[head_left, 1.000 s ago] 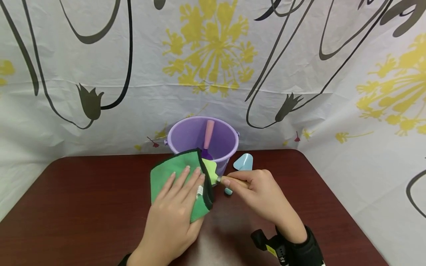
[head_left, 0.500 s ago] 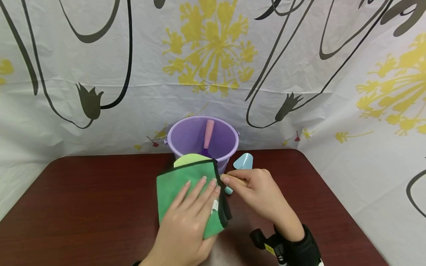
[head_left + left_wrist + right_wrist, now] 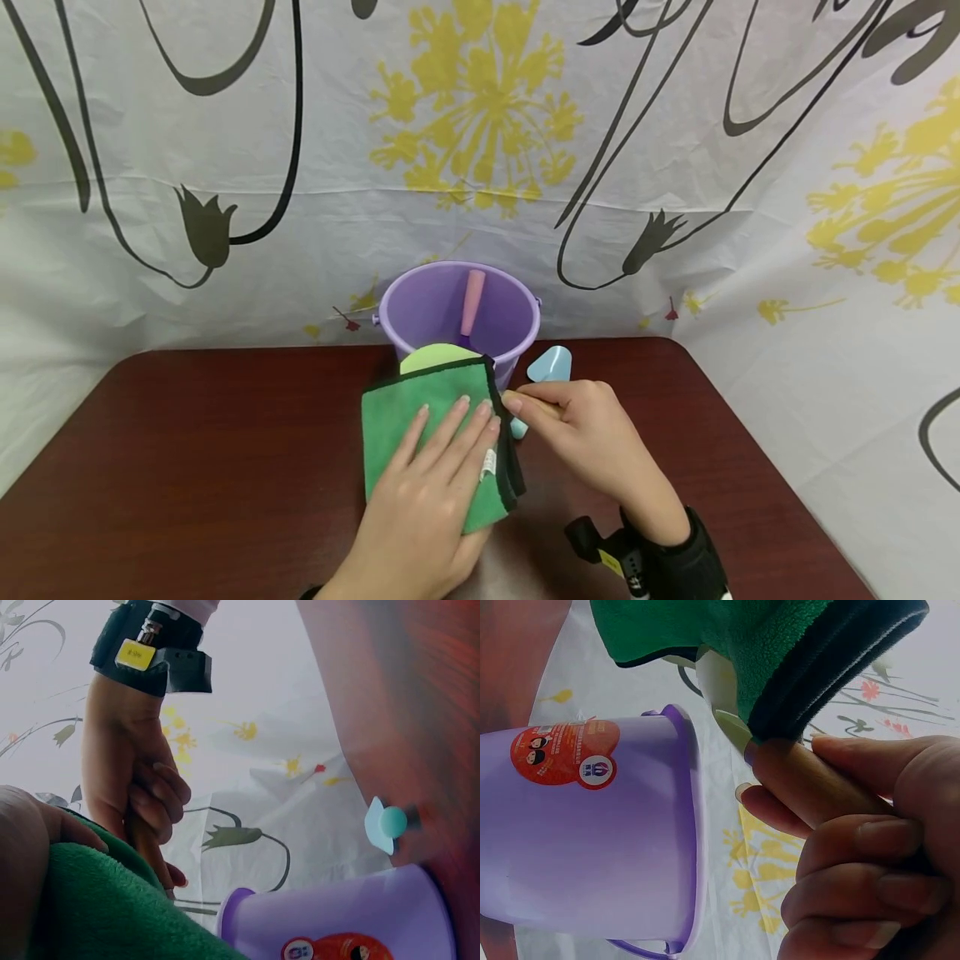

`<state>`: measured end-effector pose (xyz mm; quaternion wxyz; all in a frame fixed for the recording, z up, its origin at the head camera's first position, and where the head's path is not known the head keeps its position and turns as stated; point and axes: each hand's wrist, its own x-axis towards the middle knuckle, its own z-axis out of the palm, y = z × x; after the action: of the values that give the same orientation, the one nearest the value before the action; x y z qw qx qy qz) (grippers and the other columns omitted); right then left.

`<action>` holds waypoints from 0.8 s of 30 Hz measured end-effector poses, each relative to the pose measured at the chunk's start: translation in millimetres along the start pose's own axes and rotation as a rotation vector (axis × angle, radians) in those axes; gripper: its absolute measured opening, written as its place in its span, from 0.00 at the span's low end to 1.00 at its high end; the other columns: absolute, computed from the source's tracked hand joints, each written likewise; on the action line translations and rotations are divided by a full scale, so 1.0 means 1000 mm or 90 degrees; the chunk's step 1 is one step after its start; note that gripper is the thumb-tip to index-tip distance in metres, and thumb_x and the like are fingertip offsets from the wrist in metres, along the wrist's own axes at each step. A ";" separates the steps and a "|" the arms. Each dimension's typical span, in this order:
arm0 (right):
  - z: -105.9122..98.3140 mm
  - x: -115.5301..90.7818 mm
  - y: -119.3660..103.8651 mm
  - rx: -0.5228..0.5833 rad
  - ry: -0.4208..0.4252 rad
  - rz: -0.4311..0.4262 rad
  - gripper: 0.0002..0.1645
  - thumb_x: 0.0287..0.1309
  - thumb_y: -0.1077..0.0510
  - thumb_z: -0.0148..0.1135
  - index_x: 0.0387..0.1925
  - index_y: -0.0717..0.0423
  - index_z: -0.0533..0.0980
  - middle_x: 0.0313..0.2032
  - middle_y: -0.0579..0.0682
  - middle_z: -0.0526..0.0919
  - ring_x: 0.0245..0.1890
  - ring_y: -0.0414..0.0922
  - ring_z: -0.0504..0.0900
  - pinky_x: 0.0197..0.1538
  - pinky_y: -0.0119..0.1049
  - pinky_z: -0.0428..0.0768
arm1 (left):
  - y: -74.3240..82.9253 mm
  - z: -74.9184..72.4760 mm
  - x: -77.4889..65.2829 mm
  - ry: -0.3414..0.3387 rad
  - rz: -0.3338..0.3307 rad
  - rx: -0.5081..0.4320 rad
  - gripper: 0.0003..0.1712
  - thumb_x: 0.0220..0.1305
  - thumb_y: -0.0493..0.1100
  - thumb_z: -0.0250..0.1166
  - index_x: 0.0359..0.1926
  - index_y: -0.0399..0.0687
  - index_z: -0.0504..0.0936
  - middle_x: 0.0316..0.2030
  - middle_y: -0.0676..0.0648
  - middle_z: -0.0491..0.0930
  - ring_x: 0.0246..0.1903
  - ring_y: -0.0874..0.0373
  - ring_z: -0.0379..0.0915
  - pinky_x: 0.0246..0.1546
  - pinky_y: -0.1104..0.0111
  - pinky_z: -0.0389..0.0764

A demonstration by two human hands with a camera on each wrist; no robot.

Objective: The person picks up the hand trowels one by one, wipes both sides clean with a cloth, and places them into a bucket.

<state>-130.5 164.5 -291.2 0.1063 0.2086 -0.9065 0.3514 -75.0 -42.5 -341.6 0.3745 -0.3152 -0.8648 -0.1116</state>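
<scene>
Left hand (image 3: 427,492) rests on the green cloth (image 3: 396,410), fingers straight and slightly spread; the cloth covers part of a light green shovel (image 3: 437,357), just in front of a purple bucket (image 3: 423,308). Right hand (image 3: 588,425) grips the shovel's wooden handle (image 3: 814,784), fingers curled. A pink handle (image 3: 472,302) leans inside the bucket; beside the bucket, a light blue object (image 3: 551,365) is on the brown table (image 3: 225,458)

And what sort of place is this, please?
Probably an indoor tabletop recording setup: a reddish-brown table, a flower-printed sheet hung behind it, and a wrist-worn camera.
</scene>
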 end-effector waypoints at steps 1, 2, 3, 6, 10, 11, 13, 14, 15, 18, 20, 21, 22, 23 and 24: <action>0.000 0.000 0.000 -0.001 0.000 0.000 0.13 0.67 0.44 0.65 0.41 0.44 0.89 0.31 0.35 0.89 0.28 0.28 0.82 0.35 0.27 0.82 | 0.000 -0.001 0.000 -0.015 -0.005 0.005 0.31 0.75 0.56 0.44 0.66 0.44 0.77 0.67 0.47 0.76 0.71 0.50 0.69 0.68 0.48 0.72; 0.000 0.000 0.000 -0.002 0.000 0.002 0.13 0.67 0.44 0.65 0.41 0.44 0.89 0.30 0.34 0.89 0.28 0.28 0.81 0.34 0.28 0.82 | -0.001 -0.002 0.000 -0.025 -0.009 0.009 0.31 0.73 0.57 0.47 0.66 0.44 0.77 0.67 0.48 0.76 0.71 0.50 0.69 0.69 0.48 0.72; 0.000 0.001 0.000 -0.003 -0.001 0.003 0.12 0.66 0.44 0.65 0.41 0.43 0.89 0.29 0.33 0.89 0.27 0.28 0.81 0.34 0.28 0.82 | -0.001 -0.002 0.000 -0.031 -0.014 0.012 0.32 0.71 0.57 0.50 0.66 0.45 0.77 0.68 0.48 0.76 0.71 0.50 0.68 0.69 0.47 0.72; -0.001 0.001 -0.002 -0.008 -0.002 0.003 0.11 0.66 0.43 0.65 0.41 0.40 0.89 0.27 0.29 0.87 0.26 0.29 0.81 0.34 0.28 0.81 | -0.003 -0.005 0.001 -0.043 -0.031 0.015 0.33 0.65 0.56 0.58 0.67 0.46 0.76 0.68 0.49 0.76 0.71 0.50 0.68 0.69 0.47 0.72; -0.001 0.001 -0.002 -0.014 -0.004 0.002 0.10 0.66 0.41 0.65 0.40 0.36 0.88 0.22 0.25 0.83 0.24 0.29 0.79 0.32 0.27 0.80 | -0.011 -0.007 0.002 -0.071 -0.068 0.018 0.40 0.55 0.55 0.70 0.68 0.46 0.75 0.69 0.49 0.74 0.72 0.51 0.68 0.69 0.47 0.72; -0.001 0.000 -0.003 -0.015 -0.005 0.004 0.10 0.66 0.41 0.64 0.39 0.35 0.88 0.20 0.25 0.81 0.23 0.30 0.77 0.31 0.27 0.79 | -0.013 -0.008 0.003 -0.080 -0.080 0.017 0.41 0.54 0.55 0.71 0.68 0.46 0.75 0.70 0.49 0.74 0.72 0.51 0.67 0.70 0.47 0.72; -0.001 0.000 -0.003 -0.015 -0.008 0.006 0.10 0.66 0.40 0.64 0.38 0.34 0.88 0.16 0.25 0.76 0.21 0.30 0.75 0.29 0.28 0.77 | -0.019 -0.009 0.003 -0.091 -0.104 0.017 0.42 0.53 0.54 0.72 0.69 0.46 0.74 0.70 0.49 0.73 0.72 0.51 0.67 0.70 0.46 0.71; -0.001 0.000 -0.003 -0.014 -0.011 0.008 0.10 0.66 0.40 0.64 0.38 0.34 0.88 0.15 0.25 0.74 0.20 0.30 0.74 0.28 0.28 0.77 | -0.022 -0.010 0.003 -0.093 -0.114 0.015 0.42 0.54 0.53 0.72 0.69 0.46 0.74 0.70 0.49 0.73 0.72 0.51 0.67 0.70 0.46 0.71; -0.001 0.000 -0.003 -0.014 -0.013 0.010 0.10 0.66 0.40 0.64 0.37 0.33 0.88 0.13 0.25 0.71 0.20 0.31 0.72 0.27 0.28 0.76 | -0.024 -0.010 0.003 -0.093 -0.122 0.013 0.40 0.55 0.52 0.71 0.69 0.46 0.74 0.70 0.49 0.73 0.72 0.51 0.67 0.69 0.45 0.71; 0.000 0.000 -0.003 -0.010 -0.014 0.012 0.10 0.66 0.40 0.64 0.37 0.33 0.88 0.12 0.25 0.69 0.19 0.31 0.72 0.27 0.28 0.76 | -0.030 -0.011 0.003 -0.092 -0.131 0.010 0.39 0.56 0.51 0.70 0.69 0.45 0.74 0.70 0.49 0.73 0.73 0.50 0.66 0.69 0.45 0.71; 0.000 0.000 -0.003 -0.008 -0.014 0.012 0.10 0.66 0.40 0.64 0.37 0.33 0.88 0.13 0.25 0.71 0.20 0.31 0.72 0.27 0.28 0.76 | -0.033 -0.010 0.003 -0.091 -0.130 0.011 0.39 0.56 0.51 0.69 0.69 0.45 0.74 0.70 0.48 0.73 0.73 0.50 0.66 0.69 0.44 0.71; -0.001 0.000 -0.003 -0.007 -0.014 0.013 0.10 0.66 0.40 0.64 0.37 0.33 0.88 0.13 0.25 0.71 0.20 0.31 0.72 0.27 0.28 0.76 | -0.034 -0.010 0.003 -0.090 -0.130 0.010 0.39 0.56 0.51 0.69 0.69 0.45 0.74 0.70 0.48 0.73 0.73 0.49 0.66 0.69 0.44 0.71; -0.001 0.000 -0.003 -0.005 -0.014 0.013 0.10 0.66 0.40 0.64 0.37 0.34 0.88 0.14 0.25 0.74 0.21 0.31 0.73 0.28 0.28 0.77 | -0.035 -0.010 0.003 -0.088 -0.130 0.009 0.39 0.56 0.51 0.69 0.69 0.45 0.74 0.70 0.48 0.73 0.73 0.49 0.66 0.69 0.43 0.71; -0.001 0.000 -0.003 -0.003 -0.013 0.013 0.10 0.66 0.40 0.64 0.38 0.35 0.88 0.16 0.25 0.76 0.21 0.31 0.74 0.28 0.28 0.77 | -0.036 -0.010 0.003 -0.085 -0.132 0.009 0.39 0.55 0.51 0.69 0.69 0.45 0.75 0.70 0.48 0.73 0.73 0.48 0.66 0.69 0.43 0.71; -0.002 0.000 -0.002 -0.002 -0.013 0.011 0.10 0.66 0.41 0.65 0.38 0.35 0.89 0.18 0.24 0.79 0.22 0.31 0.75 0.29 0.28 0.78 | -0.037 -0.010 0.004 -0.082 -0.133 0.009 0.39 0.56 0.50 0.69 0.69 0.45 0.74 0.70 0.48 0.73 0.72 0.48 0.66 0.69 0.43 0.71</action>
<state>-129.7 164.0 -288.3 0.0944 0.2038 -0.9098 0.3490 -94.9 -74.1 -330.8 0.3065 -0.2268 -0.9162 -0.1232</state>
